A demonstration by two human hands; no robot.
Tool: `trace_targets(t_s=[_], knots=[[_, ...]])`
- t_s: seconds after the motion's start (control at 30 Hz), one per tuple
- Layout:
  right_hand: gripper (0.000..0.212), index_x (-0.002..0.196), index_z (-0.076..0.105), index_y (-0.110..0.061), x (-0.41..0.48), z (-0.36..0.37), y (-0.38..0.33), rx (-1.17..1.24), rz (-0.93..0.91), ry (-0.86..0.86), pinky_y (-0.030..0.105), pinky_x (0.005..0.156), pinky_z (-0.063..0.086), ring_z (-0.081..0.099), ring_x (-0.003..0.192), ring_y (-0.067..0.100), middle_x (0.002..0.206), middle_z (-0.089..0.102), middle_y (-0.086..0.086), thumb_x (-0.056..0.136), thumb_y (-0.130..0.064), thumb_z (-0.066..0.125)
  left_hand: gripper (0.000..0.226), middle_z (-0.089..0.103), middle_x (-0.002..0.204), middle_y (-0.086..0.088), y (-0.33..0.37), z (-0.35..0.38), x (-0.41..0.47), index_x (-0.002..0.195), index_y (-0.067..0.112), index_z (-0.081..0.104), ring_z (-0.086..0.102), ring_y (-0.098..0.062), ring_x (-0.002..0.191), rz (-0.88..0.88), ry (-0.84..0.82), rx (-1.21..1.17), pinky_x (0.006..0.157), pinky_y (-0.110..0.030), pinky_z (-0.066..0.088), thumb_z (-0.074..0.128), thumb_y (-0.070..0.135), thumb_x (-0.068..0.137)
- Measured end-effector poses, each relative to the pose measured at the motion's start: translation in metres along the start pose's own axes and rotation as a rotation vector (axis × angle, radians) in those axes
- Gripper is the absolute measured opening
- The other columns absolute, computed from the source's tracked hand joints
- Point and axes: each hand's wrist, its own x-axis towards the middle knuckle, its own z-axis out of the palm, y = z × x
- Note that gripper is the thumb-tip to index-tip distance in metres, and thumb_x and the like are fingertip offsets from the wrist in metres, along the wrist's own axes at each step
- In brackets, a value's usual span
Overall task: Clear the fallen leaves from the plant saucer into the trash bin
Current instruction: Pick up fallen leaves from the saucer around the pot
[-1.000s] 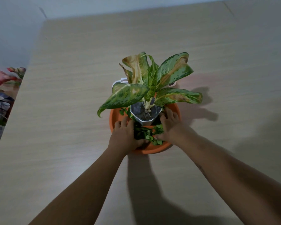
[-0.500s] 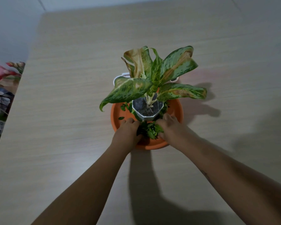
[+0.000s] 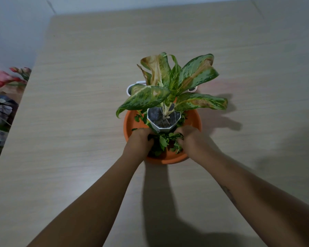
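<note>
Pale wooden desk (image 3: 78, 122) carries an orange saucer (image 3: 132, 122); left hand (image 3: 139, 141) and right hand (image 3: 189, 138) press curled fingers onto the leaves (image 3: 165, 139) between them.

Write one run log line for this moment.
left hand, right hand: gathering fallen leaves | saucer: leaves remain | bin: unseen

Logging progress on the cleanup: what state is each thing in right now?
Small green fallen leaves: heaped between both hands, in the saucer.
Round orange plastic saucer: on table, leaves inside.
White faceted plant pot: upright in saucer.
Left hand: curled against the heap.
Right hand: curled against the heap.
</note>
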Motion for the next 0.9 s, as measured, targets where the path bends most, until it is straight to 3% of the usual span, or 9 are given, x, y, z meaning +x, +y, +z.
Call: trace_targets(t_s=[0.07,0.13,0.27,0.4,0.5,0.6,0.67,0.73,0.9], knots=[[0.038,0.134,0.052,-0.014,-0.003,-0.002,0.003,0.132,0.05,0.073,0.006,0.048,0.037,0.054,0.068,0.009,0.13,0.057,0.014,0.097,-0.017,0.052,0.024,0.07,0.107,-0.009,0.004,-0.006,-0.001,0.109,0.011,0.07,0.061,-0.023,0.099,-0.067,0.038,-0.119,0.078,-0.024,0.044,0.059,0.008,0.087],[0.037,0.13,0.055,-0.016,-0.008,0.002,0.005,0.307,0.119,0.111,0.006,0.042,0.037,0.054,0.059,0.012,0.114,0.066,0.017,0.093,-0.02,0.058,0.018,0.07,0.101,-0.007,0.007,-0.012,-0.003,0.101,0.013,0.07,0.062,-0.022,0.094,-0.148,0.059,-0.236,0.078,-0.027,0.048,0.061,0.009,0.087],[0.027,0.117,0.06,-0.015,-0.015,0.006,0.004,0.567,0.175,0.143,0.045,0.069,0.056,0.069,0.082,0.037,0.098,0.068,0.021,0.09,-0.015,0.063,0.007,0.068,0.089,-0.002,0.008,-0.016,-0.012,0.088,0.017,0.068,0.065,-0.021,0.088,-0.249,0.07,-0.437,0.074,-0.029,0.053,0.065,0.011,0.086],[0.021,0.112,0.062,-0.015,-0.013,0.006,0.008,0.43,0.125,0.194,0.017,0.038,0.035,0.046,0.04,0.007,0.071,0.06,0.006,0.092,-0.014,0.06,0.029,0.066,0.101,0.0,0.009,-0.013,-0.013,0.106,0.014,0.067,0.061,-0.016,0.096,-0.123,0.023,-0.249,0.079,-0.025,0.046,0.074,0.022,0.08],[0.027,0.119,0.062,-0.016,-0.01,0.008,0.006,0.256,0.076,0.206,0.012,0.046,0.035,0.053,0.06,0.013,0.11,0.064,0.014,0.092,-0.016,0.059,0.047,0.062,0.114,-0.007,0.009,-0.006,-0.007,0.119,0.024,0.064,0.056,-0.028,0.107,0.009,-0.039,0.084,0.091,-0.035,0.048,0.075,0.034,0.075],[0.042,0.13,0.056,-0.019,-0.008,0.012,0.001,0.0,-0.013,0.1,0.024,0.087,0.044,0.054,0.114,0.026,0.136,0.047,0.011,0.089,-0.021,0.063,0.045,0.055,0.12,-0.013,0.007,0.004,-0.004,0.123,0.025,0.061,0.051,-0.036,0.11,0.027,-0.102,0.201,0.094,-0.042,0.047,0.069,0.028,0.079],[0.049,0.132,0.054,-0.021,-0.007,0.021,-0.001,-0.123,-0.048,0.077,0.034,0.1,0.04,0.043,0.125,0.028,0.137,0.041,0.01,0.085,-0.023,0.066,0.038,0.056,0.117,-0.015,0.004,0.01,-0.004,0.12,0.019,0.064,0.053,-0.036,0.107,0.08,-0.048,0.181,0.091,-0.037,0.047,0.062,0.015,0.083],[0.043,0.128,0.057,-0.022,-0.009,0.03,-0.003,-0.138,-0.041,0.102,0.035,0.094,0.043,0.044,0.122,0.028,0.131,0.044,0.009,0.086,-0.02,0.065,0.034,0.059,0.114,-0.016,0.001,0.012,-0.005,0.116,0.012,0.066,0.056,-0.034,0.104,0.113,-0.014,0.116,0.085,-0.032,0.044,0.056,0.005,0.084],[0.031,0.124,0.062,-0.015,-0.018,0.024,-0.011,0.022,0.033,0.21,0.013,0.065,0.028,0.06,0.107,0.023,0.125,0.059,0.009,0.094,-0.017,0.055,0.025,0.07,0.105,-0.012,-0.004,-0.001,-0.001,0.105,0.007,0.071,0.061,-0.024,0.095,0.084,0.057,-0.069,0.077,-0.023,0.043,0.056,0.003,0.086]])
